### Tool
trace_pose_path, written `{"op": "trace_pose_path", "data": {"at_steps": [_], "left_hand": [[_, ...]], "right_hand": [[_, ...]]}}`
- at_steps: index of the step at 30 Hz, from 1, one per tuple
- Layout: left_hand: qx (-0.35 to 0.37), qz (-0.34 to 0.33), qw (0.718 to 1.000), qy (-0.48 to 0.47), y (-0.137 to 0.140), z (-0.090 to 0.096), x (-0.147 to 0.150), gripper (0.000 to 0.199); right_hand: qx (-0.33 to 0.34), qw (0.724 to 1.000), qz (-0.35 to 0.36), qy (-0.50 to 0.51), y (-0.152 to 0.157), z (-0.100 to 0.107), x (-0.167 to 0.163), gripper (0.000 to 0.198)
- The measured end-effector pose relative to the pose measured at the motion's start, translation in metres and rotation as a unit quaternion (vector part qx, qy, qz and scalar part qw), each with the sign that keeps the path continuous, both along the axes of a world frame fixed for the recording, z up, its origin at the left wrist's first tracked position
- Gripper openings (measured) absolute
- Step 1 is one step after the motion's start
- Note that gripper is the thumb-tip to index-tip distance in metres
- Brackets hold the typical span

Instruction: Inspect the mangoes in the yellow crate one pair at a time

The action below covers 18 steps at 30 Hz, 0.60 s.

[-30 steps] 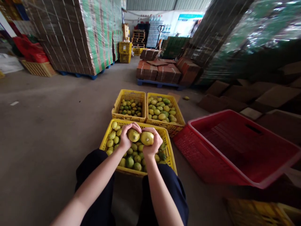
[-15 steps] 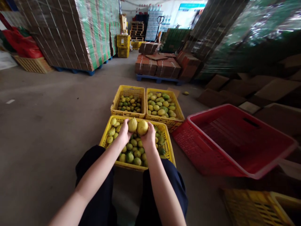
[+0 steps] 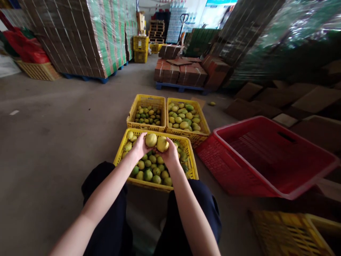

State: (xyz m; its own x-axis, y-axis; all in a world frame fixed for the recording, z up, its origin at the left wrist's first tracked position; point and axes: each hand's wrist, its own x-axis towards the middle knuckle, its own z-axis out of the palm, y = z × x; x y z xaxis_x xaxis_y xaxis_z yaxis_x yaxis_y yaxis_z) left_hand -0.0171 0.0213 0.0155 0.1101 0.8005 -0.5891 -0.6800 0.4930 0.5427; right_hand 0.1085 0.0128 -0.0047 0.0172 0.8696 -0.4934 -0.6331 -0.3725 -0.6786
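My left hand [image 3: 140,145] is closed around a yellow lemon [image 3: 151,140]. In my right hand [image 3: 171,155] sits a second yellow lemon [image 3: 162,144], close beside the first. Both hands are held over the near yellow crate [image 3: 157,185], which is filled with lemons ranging from yellow to green [image 3: 148,174]. Behind it stand two more yellow crates: the left one [image 3: 146,125] holds smaller yellow and green fruit [image 3: 149,115], and the right one [image 3: 205,124] larger ones [image 3: 183,124]. My fingers are partly hidden behind the two lemons.
A large red crate [image 3: 226,167] stands tilted at my right, with another yellow crate [image 3: 282,227] nearer me. Flattened cardboard [image 3: 314,101] lies behind it. A single fruit [image 3: 212,104] rests on the floor. Farther back are a blue pallet of cardboard [image 3: 181,73] and wrapped stacks [image 3: 106,39].
The lemons have turned slightly in my hands and still sit side by side. My view has tilted down a little; the crates stand where they were.
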Motion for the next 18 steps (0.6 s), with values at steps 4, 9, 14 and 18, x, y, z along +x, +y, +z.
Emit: {"op": "trace_pose_path", "data": {"at_steps": [4,9,14,18], "left_hand": [[0.015,0.033,0.999,0.008,-0.002,-0.004,0.006,0.017],[0.108,0.050,0.992,0.030,-0.011,-0.007,0.014,0.025],[0.188,0.068,0.979,0.036,-0.013,-0.009,0.017,0.033],[0.103,0.119,0.987,-0.029,-0.008,-0.009,0.019,0.038]], "right_hand": [[0.034,0.999,-0.034,0.006,-0.002,0.000,-0.002,0.024],[0.177,0.980,-0.069,-0.061,-0.014,0.004,-0.007,0.029],[0.291,0.944,-0.077,-0.138,-0.023,0.010,-0.004,0.026],[0.214,0.966,-0.077,-0.126,-0.016,0.010,-0.005,0.036]]}}
